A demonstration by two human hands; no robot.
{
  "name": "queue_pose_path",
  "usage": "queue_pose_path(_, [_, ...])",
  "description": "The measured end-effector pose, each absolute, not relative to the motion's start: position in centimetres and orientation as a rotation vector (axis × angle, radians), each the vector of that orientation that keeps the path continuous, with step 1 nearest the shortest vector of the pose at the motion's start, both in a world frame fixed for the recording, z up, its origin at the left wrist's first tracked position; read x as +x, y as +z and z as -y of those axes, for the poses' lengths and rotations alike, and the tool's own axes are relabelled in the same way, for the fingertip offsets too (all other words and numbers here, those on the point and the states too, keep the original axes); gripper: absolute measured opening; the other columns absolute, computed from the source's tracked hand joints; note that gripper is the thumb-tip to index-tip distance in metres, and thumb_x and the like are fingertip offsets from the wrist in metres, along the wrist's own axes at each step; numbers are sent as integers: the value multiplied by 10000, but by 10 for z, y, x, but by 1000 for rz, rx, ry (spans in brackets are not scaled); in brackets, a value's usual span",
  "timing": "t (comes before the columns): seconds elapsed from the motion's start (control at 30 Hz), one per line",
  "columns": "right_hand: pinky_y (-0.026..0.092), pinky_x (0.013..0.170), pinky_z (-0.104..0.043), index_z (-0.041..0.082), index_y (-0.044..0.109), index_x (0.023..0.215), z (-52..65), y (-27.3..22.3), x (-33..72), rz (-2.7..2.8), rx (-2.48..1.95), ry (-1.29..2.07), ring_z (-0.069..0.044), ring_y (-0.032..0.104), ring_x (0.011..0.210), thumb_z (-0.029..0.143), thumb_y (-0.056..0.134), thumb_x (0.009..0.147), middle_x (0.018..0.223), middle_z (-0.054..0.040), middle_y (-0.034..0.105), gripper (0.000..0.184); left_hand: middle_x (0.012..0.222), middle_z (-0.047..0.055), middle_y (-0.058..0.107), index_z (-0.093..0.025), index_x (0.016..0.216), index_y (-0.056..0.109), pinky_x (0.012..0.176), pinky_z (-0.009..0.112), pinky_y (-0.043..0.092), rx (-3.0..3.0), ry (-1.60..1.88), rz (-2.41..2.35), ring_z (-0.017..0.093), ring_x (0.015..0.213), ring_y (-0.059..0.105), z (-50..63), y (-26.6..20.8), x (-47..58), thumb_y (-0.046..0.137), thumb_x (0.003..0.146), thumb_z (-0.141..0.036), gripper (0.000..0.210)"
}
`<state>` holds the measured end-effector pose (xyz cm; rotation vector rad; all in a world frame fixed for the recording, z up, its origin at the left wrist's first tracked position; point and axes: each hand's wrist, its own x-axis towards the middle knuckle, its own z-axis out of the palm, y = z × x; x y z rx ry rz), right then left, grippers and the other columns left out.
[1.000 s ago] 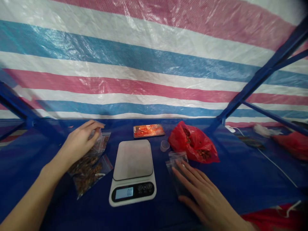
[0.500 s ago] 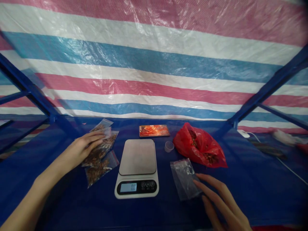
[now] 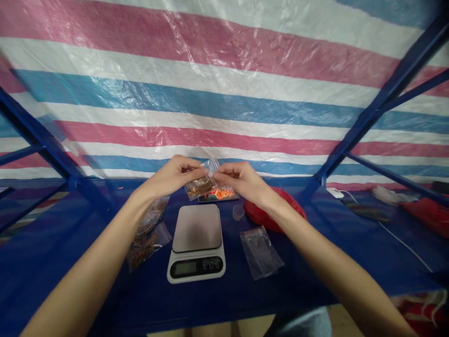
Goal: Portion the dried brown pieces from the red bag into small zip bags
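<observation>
Both hands hold one small clear zip bag (image 3: pixel 198 187) of brown dried pieces, raised above the far side of the scale. My left hand (image 3: pixel 178 172) pinches its left side, and my right hand (image 3: pixel 238 178) grips the upper right corner near the seal strip. Below them stands a white kitchen scale (image 3: pixel 197 229) with a bare metal plate. More filled zip bags (image 3: pixel 145 245) lie left of the scale, partly behind my left forearm. To the right lies a flat, empty zip bag (image 3: pixel 261 252). My right arm partly covers a red plastic bag (image 3: pixel 294 206).
A phone (image 3: pixel 219 194) with a lit screen lies behind the scale, partly hidden by the held bag. Near it is a small clear cup (image 3: pixel 238 213). Blue metal posts (image 3: pixel 351 135) rise at both sides before a striped sheet. A white cable (image 3: pixel 403 241) runs along the right.
My left hand has lifted a filled zip bag from the pile and carried it to the middle. My right hand has left the empty bag and joined it there. The view has shifted slightly.
</observation>
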<state>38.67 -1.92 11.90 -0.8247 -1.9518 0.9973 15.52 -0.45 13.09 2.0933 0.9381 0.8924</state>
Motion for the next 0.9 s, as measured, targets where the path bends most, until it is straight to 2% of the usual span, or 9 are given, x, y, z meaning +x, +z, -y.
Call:
queue_pose_path(0.03, [526,668,-284,176,744,810,6,121,385,1886,-791,1097,-152,642,683,510,764,884,743,-19,710,343,663,1,641,-169,757,737,579,249,402,2064,884,-898,133,619,545,-3,131,157,671,894,-578,437])
queue_pose_path(0.13, [502,604,-237,175,757,876,-17,127,388,1765,-741,1307,-113,620,626,454,887,752,740,6,717,332,723,11,680,-168,852,749,609,255,436,1997,822,-841,141,652,573,-19,129,155,659,910,-564,410])
queue_pose_path(0.27, [507,589,-214,160,770,851,-24,133,395,1774,-741,1411,-98,647,617,429,893,763,741,-7,738,308,807,23,710,-173,883,737,672,265,472,2071,801,-855,152,735,614,-29,127,155,668,916,-516,352])
queue_pose_path(0.37, [477,505,-208,154,749,827,-29,130,396,1728,-791,1476,-119,692,581,451,909,744,773,-39,774,348,882,28,711,-174,914,710,714,261,466,2152,1134,-1009,152,815,624,-34,130,157,708,898,-463,289])
queue_pose_path(0.43, [473,479,-214,152,727,801,-34,123,394,1677,-794,1503,-138,714,573,469,908,744,792,-61,790,369,782,14,672,-171,828,671,668,258,448,2104,1244,-1036,134,726,593,-35,130,158,665,935,-468,316])
queue_pose_path(0.5, [482,482,-220,153,718,771,-39,116,391,1644,-780,1499,-142,713,573,474,905,748,762,-61,783,373,663,6,627,-170,714,629,610,260,440,2017,1101,-940,117,609,553,-34,128,160,580,989,-502,434])
queue_pose_path(0.57, [467,475,-215,155,728,758,-43,109,387,1629,-785,1481,-127,691,564,472,909,744,721,-47,767,365,652,24,657,-165,691,643,595,262,465,1915,901,-827,117,578,580,-32,124,163,546,1007,-531,494])
queue_pose_path(0.77, [362,404,-190,158,710,699,-44,103,381,1685,-761,1425,-97,611,494,497,919,710,610,-13,712,398,765,97,767,-135,816,745,567,254,513,1617,794,-766,153,618,699,-33,106,183,602,983,-535,456])
queue_pose_path(0.9, [368,389,-191,158,699,730,-45,104,382,1756,-766,1427,-113,639,503,500,907,728,637,-27,737,400,767,91,772,-138,789,734,543,245,522,1519,813,-786,147,588,696,-34,100,189,648,947,-467,375])
